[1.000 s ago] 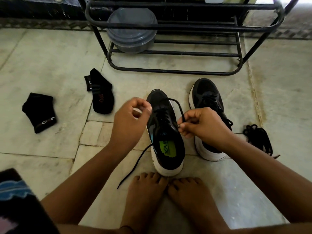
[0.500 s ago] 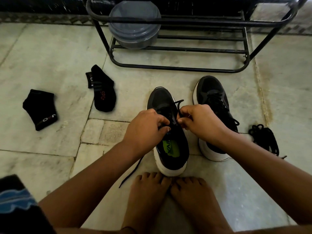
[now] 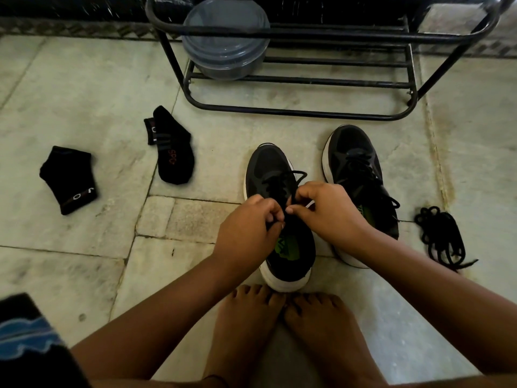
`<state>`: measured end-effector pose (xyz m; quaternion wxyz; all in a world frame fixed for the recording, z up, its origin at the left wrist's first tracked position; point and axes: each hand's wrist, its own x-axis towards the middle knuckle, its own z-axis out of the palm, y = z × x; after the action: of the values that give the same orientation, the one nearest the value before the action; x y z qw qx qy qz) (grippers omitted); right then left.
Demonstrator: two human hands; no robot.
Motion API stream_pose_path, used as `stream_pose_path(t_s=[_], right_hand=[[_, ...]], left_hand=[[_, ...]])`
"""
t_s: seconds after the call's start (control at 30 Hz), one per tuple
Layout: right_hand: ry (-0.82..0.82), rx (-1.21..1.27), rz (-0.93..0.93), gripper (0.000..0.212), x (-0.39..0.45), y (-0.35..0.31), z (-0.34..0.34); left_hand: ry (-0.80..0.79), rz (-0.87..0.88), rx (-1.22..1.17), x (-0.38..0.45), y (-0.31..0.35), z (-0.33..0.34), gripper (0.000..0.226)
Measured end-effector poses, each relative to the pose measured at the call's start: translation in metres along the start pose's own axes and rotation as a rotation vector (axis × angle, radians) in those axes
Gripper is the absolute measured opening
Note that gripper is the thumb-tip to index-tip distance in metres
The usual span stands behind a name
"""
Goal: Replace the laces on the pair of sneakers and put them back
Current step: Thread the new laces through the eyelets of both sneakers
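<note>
Far to the left lay two black ankle socks, one [image 3: 68,179] folded flat and the other [image 3: 172,147] stretched long, both soft knit on a worn, pale stone floor [image 3: 84,79]. Moving right, the left hand [image 3: 246,233] had its fingers curled over the near sneaker [image 3: 275,219], pinching the black lace [image 3: 293,177] at the tongue; the right hand [image 3: 330,214] met it thumb to thumb, pinching the other run of that same lace, a loop of which rose toward the toe. The step looked like drawing the lacing snug or starting the knot — best done by pulling both ends evenly and keeping the flat cord untwisted, with the heel braced against the bare feet (it already touched the toes). The shoe was matte mesh over a smooth white rubber sole, a green insole showing inside. Just beside it stood the second sneaker [image 3: 355,177], already laced, its bow drooping to the side. Further right a loose tangle of black laces [image 3: 440,236] lay on the floor — thin, limp, looped. Behind stood a black tubular steel shoe rack [image 3: 307,32] holding a grey, translucent lidded tub [image 3: 223,43].
</note>
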<state>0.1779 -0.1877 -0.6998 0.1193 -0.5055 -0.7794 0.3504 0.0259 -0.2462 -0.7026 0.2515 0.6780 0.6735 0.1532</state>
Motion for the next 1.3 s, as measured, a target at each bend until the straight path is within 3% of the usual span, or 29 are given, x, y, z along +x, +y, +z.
stream_pose_path(t_s=[0.03,0.17,0.4,0.6,0.73,0.83,0.97,1.07,1.2,1.3], right_hand=[[-0.007,0.02,0.003,0.015,-0.001,0.001,0.0],[-0.003,0.03,-0.01,0.02,-0.008,0.004,0.003],[0.176,0.14,0.036,0.016,-0.024,0.007,0.02],[0.208,0.15,0.023,0.016,-0.027,0.007,0.026],[0.217,0.146,0.009,0.016,-0.027,0.011,0.028],[0.2,0.103,0.029,0.016,-0.028,0.017,0.033],[0.208,0.022,0.018,0.02,-0.03,0.022,0.038],[0.217,0.016,0.015,0.019,-0.031,0.022,0.039],[0.232,0.016,0.015,0.018,-0.031,0.025,0.038],[0.234,0.012,0.007,0.017,-0.03,0.024,0.04]], left_hand=[[-0.002,0.006,0.017,-0.001,0.0,0.001,0.004],[0.048,-0.023,0.014,0.004,0.001,0.004,0.014],[0.04,-0.086,-0.109,0.003,0.002,0.013,0.034],[0.049,-0.22,-0.426,0.009,0.001,0.021,0.023],[0.076,-0.253,-0.439,0.013,0.0,0.021,0.005],[0.061,-0.227,-0.453,0.011,0.0,0.019,0.016],[0.038,-0.228,-0.542,0.007,0.0,0.017,0.009],[-0.057,-0.322,-0.811,0.004,0.001,0.007,0.01],[-0.357,-0.457,-1.404,-0.002,-0.02,-0.02,0.015],[-0.362,-0.427,-1.834,-0.003,-0.043,-0.035,0.016]])
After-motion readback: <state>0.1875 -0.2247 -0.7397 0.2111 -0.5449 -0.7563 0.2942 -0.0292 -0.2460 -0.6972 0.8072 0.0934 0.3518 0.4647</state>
